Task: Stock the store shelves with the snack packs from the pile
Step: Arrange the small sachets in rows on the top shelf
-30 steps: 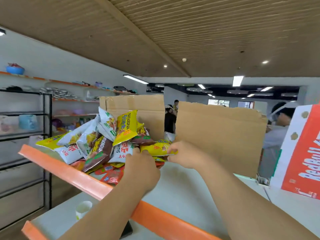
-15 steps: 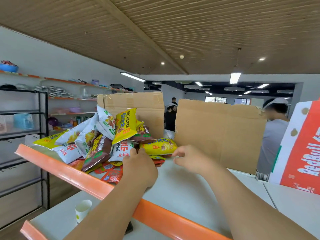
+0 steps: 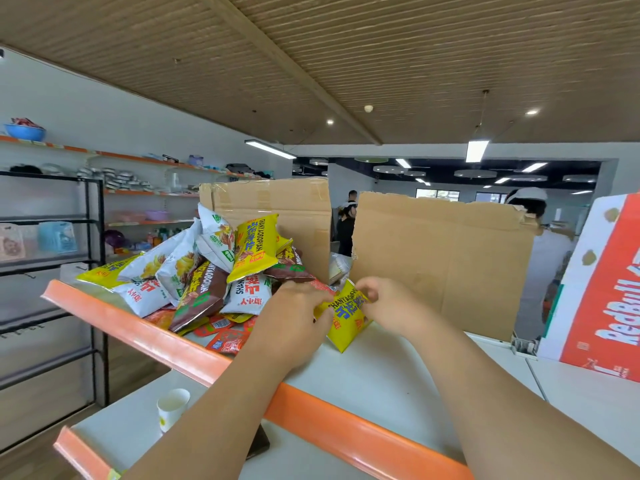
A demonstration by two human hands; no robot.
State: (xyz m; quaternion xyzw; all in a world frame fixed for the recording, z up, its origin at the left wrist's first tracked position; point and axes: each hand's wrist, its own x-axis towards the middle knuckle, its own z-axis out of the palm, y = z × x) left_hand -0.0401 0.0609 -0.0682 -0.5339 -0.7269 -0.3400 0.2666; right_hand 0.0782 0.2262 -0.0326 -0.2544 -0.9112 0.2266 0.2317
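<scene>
A pile of snack packs [image 3: 207, 271], yellow, white, brown and red, lies on the left part of a white shelf [image 3: 381, 375] with an orange front edge. A yellow snack pack [image 3: 346, 320] stands upright on the shelf just right of the pile. My left hand [image 3: 294, 323] grips its left side. Its top right corner is pinched by my right hand [image 3: 384, 303].
Two cardboard sheets [image 3: 440, 258] stand behind the shelf. A red and white RedBull box [image 3: 599, 289] stands at the right. A paper cup [image 3: 171, 408] sits on the lower shelf. A black rack [image 3: 93, 271] is at the left. People stand behind the cardboard.
The yellow pack that lay flat at the pile's right edge now stands upright on the shelf between both hands. My right hand went from near it to pinching it.
</scene>
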